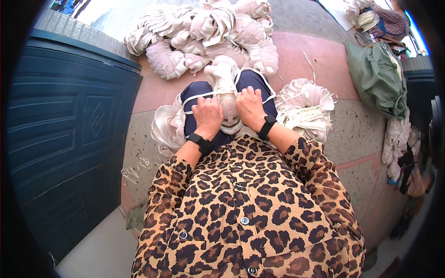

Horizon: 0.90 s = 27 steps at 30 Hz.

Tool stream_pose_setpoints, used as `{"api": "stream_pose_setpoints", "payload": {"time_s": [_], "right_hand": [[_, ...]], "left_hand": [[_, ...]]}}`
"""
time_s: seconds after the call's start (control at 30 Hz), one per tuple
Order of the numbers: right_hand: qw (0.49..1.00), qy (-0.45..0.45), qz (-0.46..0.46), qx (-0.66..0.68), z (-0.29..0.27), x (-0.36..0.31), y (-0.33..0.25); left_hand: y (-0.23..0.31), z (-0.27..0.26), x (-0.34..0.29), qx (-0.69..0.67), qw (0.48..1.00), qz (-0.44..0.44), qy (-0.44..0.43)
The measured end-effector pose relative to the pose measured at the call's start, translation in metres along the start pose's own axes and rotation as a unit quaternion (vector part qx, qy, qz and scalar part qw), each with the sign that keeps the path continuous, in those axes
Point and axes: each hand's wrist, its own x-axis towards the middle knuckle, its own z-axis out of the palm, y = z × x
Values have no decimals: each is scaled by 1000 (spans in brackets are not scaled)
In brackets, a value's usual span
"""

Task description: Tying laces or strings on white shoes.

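A pale bundle of white and pinkish fabric strips (227, 98) lies between my thighs, running from my lap out past my knees. My left hand (207, 115) is closed at its left side, fingers curled round a thin white strap (198, 97) that trails over my left thigh. On the bundle's right side my right hand (250, 107) is also closed, on another white strap (269, 91) that loops over my right knee. The fingertips of both hands are partly hidden, as are the ends of the straps inside them.
A large heap of similar bundles (208, 34) lies ahead on the floor. More bundles sit beside my right leg (306, 109) and left leg (164, 127). A dark blue panelled door (69, 116) stands left. At right are a green sack (378, 76) and another person (389, 21).
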Motion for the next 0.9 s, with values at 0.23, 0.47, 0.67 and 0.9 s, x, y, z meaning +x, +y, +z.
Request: {"api": "stream_pose_setpoints", "payload": {"time_s": [0.23,0.47,0.67,0.9], "right_hand": [[983,-31,64,166,13,16,19],[936,100,70,330,15,11,13],[986,58,-52,147,8,11,12],[985,-2,-170,-29,-10,27,15]], "left_hand": [[-14,5,18,-85,993,-67,-51],[1,5,46,-43,993,114,-9],[-10,20,66,-102,982,158,19],[-23,16,87,-438,885,-68,-143]]}}
